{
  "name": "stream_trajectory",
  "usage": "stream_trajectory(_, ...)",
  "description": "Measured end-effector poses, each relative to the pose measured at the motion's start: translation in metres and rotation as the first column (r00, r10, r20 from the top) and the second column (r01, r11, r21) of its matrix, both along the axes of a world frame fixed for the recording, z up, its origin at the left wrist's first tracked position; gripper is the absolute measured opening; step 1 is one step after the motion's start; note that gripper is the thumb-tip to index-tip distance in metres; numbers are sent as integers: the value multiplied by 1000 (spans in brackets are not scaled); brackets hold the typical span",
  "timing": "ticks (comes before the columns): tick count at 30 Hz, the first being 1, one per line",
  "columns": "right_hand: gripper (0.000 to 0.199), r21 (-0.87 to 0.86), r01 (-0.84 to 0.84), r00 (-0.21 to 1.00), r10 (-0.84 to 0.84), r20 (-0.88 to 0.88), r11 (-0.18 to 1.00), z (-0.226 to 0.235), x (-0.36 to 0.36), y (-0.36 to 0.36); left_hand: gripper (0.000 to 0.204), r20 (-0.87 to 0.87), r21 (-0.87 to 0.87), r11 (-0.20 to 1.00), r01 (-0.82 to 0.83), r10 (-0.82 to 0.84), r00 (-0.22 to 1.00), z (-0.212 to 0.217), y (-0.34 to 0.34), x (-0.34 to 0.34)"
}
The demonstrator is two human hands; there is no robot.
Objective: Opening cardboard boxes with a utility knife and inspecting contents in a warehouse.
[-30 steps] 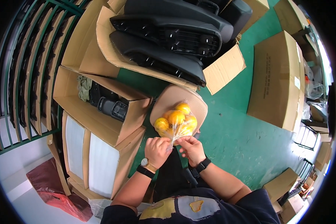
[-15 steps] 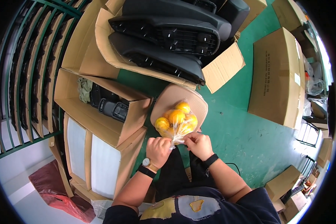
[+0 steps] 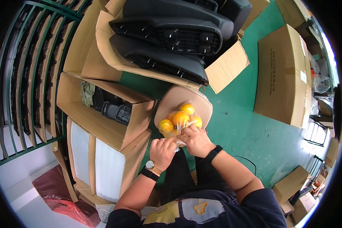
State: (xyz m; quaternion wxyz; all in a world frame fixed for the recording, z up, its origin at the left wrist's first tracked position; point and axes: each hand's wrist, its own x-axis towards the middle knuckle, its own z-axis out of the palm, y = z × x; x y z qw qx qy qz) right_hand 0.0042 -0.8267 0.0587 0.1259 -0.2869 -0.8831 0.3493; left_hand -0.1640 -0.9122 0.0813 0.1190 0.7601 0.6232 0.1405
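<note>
A clear plastic bag (image 3: 178,127) with several orange-yellow round fruits (image 3: 181,118) rests on a beige padded seat (image 3: 172,99) in front of my knees. My left hand (image 3: 162,152), with a watch and a black band on its wrist, is closed on the gathered neck of the bag at its near side. From the right, my right hand (image 3: 197,141) comes over the neck, its fingers bent and pressed to the plastic close to the left fingertips. Its fingers partly cover the twisted plastic and the nearest fruit.
Beyond the seat, a big open carton (image 3: 106,49) holds long black plastic panels (image 3: 159,57). To the left stand a carton with black parts (image 3: 121,110), a box with white sheets (image 3: 108,171) and a green rack (image 3: 30,76). A tall closed carton (image 3: 279,76) stands right on the green floor.
My right hand has moved left and forward, over the bag's neck and closer to the fruit. My left hand still grips the neck in nearly the same place.
</note>
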Motion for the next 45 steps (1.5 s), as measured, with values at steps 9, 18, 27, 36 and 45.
stream_trajectory(9, 25, -42, 216, 967, -220, -126, 975, 6, 6, -14, 11, 39, -9, 1000, 1, -1, 999, -1, -1, 0)
stream_trajectory(18, 22, 40, 168, 948, -151, -281, 985, -7, 5, -23, 18, 187, -122, 984, -128, 149, 971, -6, -3, -1)
stream_trajectory(27, 23, 63, 234, 951, -215, -224, 970, -12, -2, -43, 24, 491, -634, 655, -412, 752, 440, -26, -15, 6)
stream_trajectory(36, 36, -15, 310, 934, -307, -181, 951, -4, 0, -67, 32, 583, -552, 758, -348, 649, 489, -22, -2, 12)
stream_trajectory(45, 20, -848, 422, 755, -642, 133, 320, -22, -9, -73, 36, 215, -267, 939, -217, 278, 936, -9, 0, 9)
